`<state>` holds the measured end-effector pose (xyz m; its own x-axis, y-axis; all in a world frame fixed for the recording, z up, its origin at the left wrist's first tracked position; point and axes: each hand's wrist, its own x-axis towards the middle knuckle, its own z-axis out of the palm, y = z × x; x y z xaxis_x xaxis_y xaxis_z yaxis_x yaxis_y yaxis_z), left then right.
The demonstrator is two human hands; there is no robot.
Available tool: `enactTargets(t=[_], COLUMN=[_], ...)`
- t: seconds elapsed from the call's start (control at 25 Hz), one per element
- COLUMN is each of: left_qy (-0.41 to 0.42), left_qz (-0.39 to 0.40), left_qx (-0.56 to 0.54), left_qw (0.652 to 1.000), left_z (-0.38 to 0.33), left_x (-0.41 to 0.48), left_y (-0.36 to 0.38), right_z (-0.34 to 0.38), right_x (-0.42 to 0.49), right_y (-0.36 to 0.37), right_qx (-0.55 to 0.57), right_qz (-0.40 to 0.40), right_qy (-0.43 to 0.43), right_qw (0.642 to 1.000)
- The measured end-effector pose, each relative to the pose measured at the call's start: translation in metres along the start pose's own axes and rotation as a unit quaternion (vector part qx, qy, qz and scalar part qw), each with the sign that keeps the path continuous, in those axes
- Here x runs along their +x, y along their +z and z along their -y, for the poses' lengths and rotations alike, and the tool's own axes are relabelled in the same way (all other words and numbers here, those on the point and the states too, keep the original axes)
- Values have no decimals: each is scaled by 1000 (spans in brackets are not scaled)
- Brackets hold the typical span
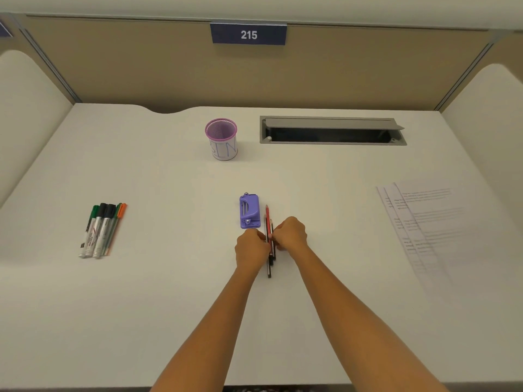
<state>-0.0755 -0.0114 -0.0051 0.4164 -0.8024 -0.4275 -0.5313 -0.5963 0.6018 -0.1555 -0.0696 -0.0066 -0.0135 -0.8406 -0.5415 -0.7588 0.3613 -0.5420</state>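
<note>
Gripping the pencils [267, 216] from both sides, the left hand [252, 248] and right hand [291, 232] curl round them.

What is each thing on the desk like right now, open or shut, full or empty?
pencils: bunched together on the desk.
left hand: pinches the pencils.
right hand: pinches the pencils.
hole punch: lies flat beside them.
mesh cup: upright, looks empty.
markers: capped, side by side.
cable hatch: lid open.
papers: flat, fanned.

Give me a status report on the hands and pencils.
Left hand and right hand pinch the pencils, flat on the desk. Hole punch close beside them.
</note>
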Motion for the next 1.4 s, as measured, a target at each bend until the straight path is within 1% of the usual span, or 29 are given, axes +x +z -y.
enactTargets(t=[0.16, 0.24, 0.28, 0.4, 0.48, 0.6, 0.68, 0.72, 0.76, 0.84, 0.92, 1.0, 1.08, 1.24, 1.4], left_qy=[-9, -6, -8, -29, -47, -49, -32, -18, -1, 41, 92, 137, 165, 174, 146], left_qz=[24, 32, 30, 14, -2, 12, 19, 10, -7, -56, -100, -123, -130, -122, -118], left_qx=[-32, -44, -61, -159, -187, -262, -322, -339, -343, -317, -297, -290, -286, -256, -234], left_qw=[999, 999, 998, 987, 981, 964, 946, 941, 939, 946, 945, 939, 935, 943, 954], left_z=[2, 5, 8, 15, 17, 23, 25, 25, 25, 25, 25, 28, 34, 46, 52], left_x=[2, 2, 3, 1, -1, -3, -3, -4, -6, -11, -17, -20, -21, -19, -12], left_y=[-1, -1, 0, 2, 3, 1, -8, -13, -18, -27, -32, -33, -32, -25, -22], right_z=[-4, -7, -7, -9, -13, -24, -28, -27, -26, -20, -16, -17, -21, -33, -32], right_x=[-3, -6, -7, -11, -15, -22, -25, -27, -29, -33, -40, -44, -47, -43, -36], right_y=[-7, -7, -6, -1, 1, 4, 3, 2, 2, 0, -1, 0, 4, 17, 31], right_qx=[41, 46, 44, 40, 51, 124, 169, 187, 199, 214, 232, 248, 256, 258, 238], right_qz=[69, 81, 78, 47, 31, 36, 43, 45, 42, 25, 11, 5, 0, 9, -7], right_qy=[8, -3, -14, -38, -49, -82, -118, -137, -156, -198, -245, -279, -297, -296, -282], right_qw=[997, 996, 996, 997, 997, 988, 977, 972, 967, 956, 941, 928, 920, 920, 930])
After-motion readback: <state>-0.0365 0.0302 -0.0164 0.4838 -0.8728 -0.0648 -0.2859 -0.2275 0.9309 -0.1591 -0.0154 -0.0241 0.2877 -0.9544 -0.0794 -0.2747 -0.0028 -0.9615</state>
